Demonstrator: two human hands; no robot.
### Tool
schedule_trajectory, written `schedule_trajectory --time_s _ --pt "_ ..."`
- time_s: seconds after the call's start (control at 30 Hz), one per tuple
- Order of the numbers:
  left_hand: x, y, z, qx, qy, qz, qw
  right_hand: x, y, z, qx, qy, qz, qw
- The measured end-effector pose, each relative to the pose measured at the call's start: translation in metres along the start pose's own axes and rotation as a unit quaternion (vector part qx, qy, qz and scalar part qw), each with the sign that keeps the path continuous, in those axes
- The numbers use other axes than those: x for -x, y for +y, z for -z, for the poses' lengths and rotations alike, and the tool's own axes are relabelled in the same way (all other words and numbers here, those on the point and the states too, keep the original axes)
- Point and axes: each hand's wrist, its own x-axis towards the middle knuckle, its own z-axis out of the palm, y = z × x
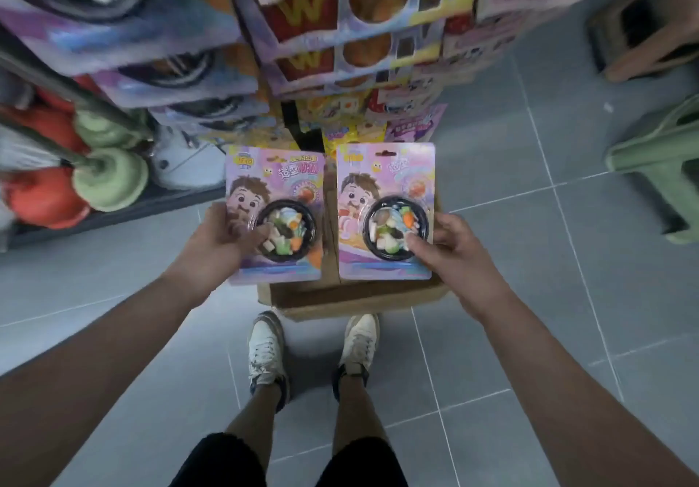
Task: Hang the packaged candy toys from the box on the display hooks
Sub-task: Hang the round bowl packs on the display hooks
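**Item 1. Left package** (278,183). Pink-purple blister card with a cartoon face and a round black bowl of mixed candy pieces under a clear dome. It is held face-up over the left edge of the cardboard box. The left hand (221,238) is clasped on its left side, with the thumb lying across the front at the bowl's rim and the other fingers tucked behind the card.

**Item 2. Right package** (386,183). Same design. It is held level just beside the first, with a narrow gap between them. The right hand (455,250) is clasped on its lower right edge, with the thumb pressed on the dome and the fingers (450,221) curled round the card's side.

**Item 3. Cardboard box** (351,297). Brown, flaps open, standing on the floor under both packages and just ahead of the shoes. Its contents are hidden by the two cards.

**Item 4. Display rack** (340,51). Fills the upper middle of the view, with tiers of carded packs hanging one below another. The packs are badly blurred and the hooks cannot be made out.

**Item 5. Shelf goods** (109,183). At the left, red and green round-headed articles on dark handles, possibly plungers. They are too blurred to confirm.

**Item 6. Seating.** A green stool (658,161) at the right edge and a brown stool (643,43) beyond it, both well apart from the box.

**Item 7. Floor** (529,259). Grey tiles with pale joints. A pair of white shoes (266,354) stands on them, toes pointing toward the box.
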Motion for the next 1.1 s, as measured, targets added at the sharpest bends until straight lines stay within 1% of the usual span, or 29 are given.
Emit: schedule_trajectory --time_s 0.1,0.27,0.4,0.47,0.6,0.7,0.9,1.0,1.1 --pt "0.053 0.038 0.025 0.015 0.008 -0.044 0.999 0.047 -0.050 0.011 -0.023 -0.008 0.012 1.000" --pt "0.135 0.083 0.073 0.067 -0.012 -0.076 0.995 0.124 -0.112 0.017 -0.053 0.003 0.042 0.998" --pt "0.188 0.115 0.101 0.082 -0.022 -0.106 0.991 0.174 -0.155 0.015 -0.052 0.007 0.069 0.996" --pt "0.209 0.129 0.112 0.069 -0.021 -0.135 0.988 0.193 -0.173 0.014 -0.048 0.004 0.089 0.995" --pt "0.236 0.147 0.137 0.087 -0.020 -0.182 0.979 0.217 -0.206 0.012 -0.052 -0.002 0.127 0.991" --pt "0.252 0.160 0.154 0.115 -0.018 -0.200 0.973 0.229 -0.227 0.009 -0.059 -0.012 0.151 0.987" --pt "0.272 0.187 0.183 0.126 0.008 -0.249 0.960 0.242 -0.267 -0.006 -0.039 -0.020 0.204 0.978" --pt "0.273 0.196 0.198 0.135 0.008 -0.265 0.955 0.241 -0.283 -0.017 -0.035 -0.036 0.213 0.976" --pt "0.270 0.202 0.210 0.142 0.011 -0.273 0.951 0.239 -0.296 -0.030 -0.026 -0.032 0.219 0.975"
